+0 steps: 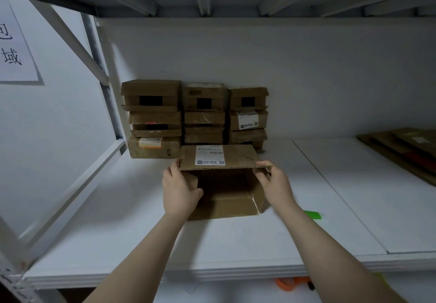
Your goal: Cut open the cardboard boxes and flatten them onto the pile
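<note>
L hand & R hand — both grips closed round open cardboard box on white shelf.

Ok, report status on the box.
Left hand and right hand both grip open box on shelf. Box not yet flattened. Stacked boxes close behind it.

Nine closed cardboard boxes stand at the far wall, in three columns of three. One open box sits nearer, bearing one white label. Two hands hold it, the left hand and the right hand. One pile of flattened cardboard lies far right, its sheets too overlapped to count. One green object lies right, and one paper sign hangs left.
</note>
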